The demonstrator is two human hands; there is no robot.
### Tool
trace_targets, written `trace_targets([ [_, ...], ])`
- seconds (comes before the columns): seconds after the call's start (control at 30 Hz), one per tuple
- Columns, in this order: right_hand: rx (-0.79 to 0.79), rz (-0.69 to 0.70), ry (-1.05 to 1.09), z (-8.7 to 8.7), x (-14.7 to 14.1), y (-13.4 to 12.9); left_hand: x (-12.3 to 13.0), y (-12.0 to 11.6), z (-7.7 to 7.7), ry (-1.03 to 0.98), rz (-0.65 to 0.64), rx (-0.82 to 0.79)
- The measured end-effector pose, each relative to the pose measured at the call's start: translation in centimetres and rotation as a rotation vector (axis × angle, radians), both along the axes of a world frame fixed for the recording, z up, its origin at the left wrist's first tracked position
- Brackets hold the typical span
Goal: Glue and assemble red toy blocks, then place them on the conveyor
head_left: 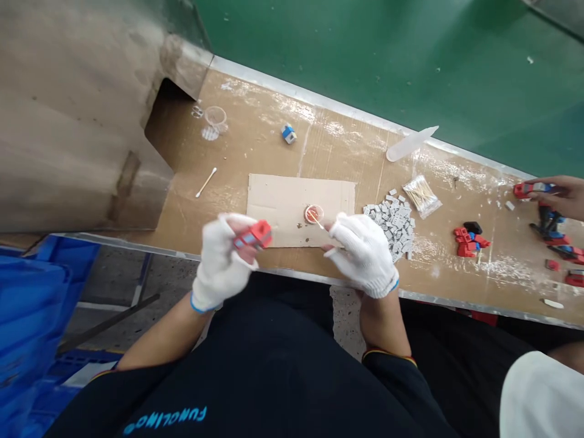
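My left hand, in a white glove with bare fingertips, grips a red plastic toy part with a blue-grey section. It is held up over the table's front edge, left of the cardboard sheet. My right hand, gloved the same way, pinches a cotton swab. The swab's far end dips into a small clear cup with reddish-orange contents, which stands on the cardboard. A few dark spots mark the sheet beside the cup. Just beyond my right hand lies a pile of small grey plastic pieces.
A loose swab, a clear cup and a blue-white part lie left and back. Rightward are bagged swabs, a translucent plastic strip and red parts. A co-worker's hand holds a red toy part at far right.
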State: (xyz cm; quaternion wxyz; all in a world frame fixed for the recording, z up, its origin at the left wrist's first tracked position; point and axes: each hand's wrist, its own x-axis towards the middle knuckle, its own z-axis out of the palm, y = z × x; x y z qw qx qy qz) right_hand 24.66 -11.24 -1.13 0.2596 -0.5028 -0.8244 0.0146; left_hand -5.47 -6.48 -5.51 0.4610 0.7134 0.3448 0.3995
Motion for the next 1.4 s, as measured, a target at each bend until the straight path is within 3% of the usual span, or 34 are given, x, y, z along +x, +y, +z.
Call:
trace_targets([
  [0.07, -0.091, 0.073, -0.125, 1.0, 0.5, 2.3, 0.3, 2.6, 0.9, -0.264, 0.059, -0.146],
  [0.17, -0.154, 0.167, -0.204, 1.6, 0.5, 4.7, 2.1, 6.5, 1.7, -0.555, -0.087, -0.509],
  [0.27, -0.153, 0.172, -0.158, 1.4, 0.4, 5.6, 4.0, 8.5, 1.5, -0.622, -0.058, -0.685],
  [0.37, -0.085, 0.125, -0.080, 0.6, 0.1, 6.0, 4.8, 8.5, 0.6, -0.616, -0.030, -0.795],
  [0.53, -0.035, 0.146, 0.024, -0.2, -0.7, 6.8, 4.5, 7.6, -0.4, -0.511, -0.079, -0.706],
  [0.73, -0.147, 0.184, 0.163, 0.3, 0.0, 6.6, 4.5, 7.2, -0.7, -0.375, -0.054, -0.640],
  [0.9, -0.112, 0.078, 0.174, 0.0, 0.0, 6.7, 4.2, 7.2, 0.6, -0.248, -0.038, -0.601],
  [1.07, -0.208, 0.210, 0.230, -0.3, 0.0, 6.7, 4.4, 7.1, 1.7, -0.079, -0.064, -0.520],
  [1.4, -0.209, 0.216, 0.160, -0.3, 0.2, 6.5, 4.7, 6.9, 0.9, -0.145, -0.122, -0.446],
])
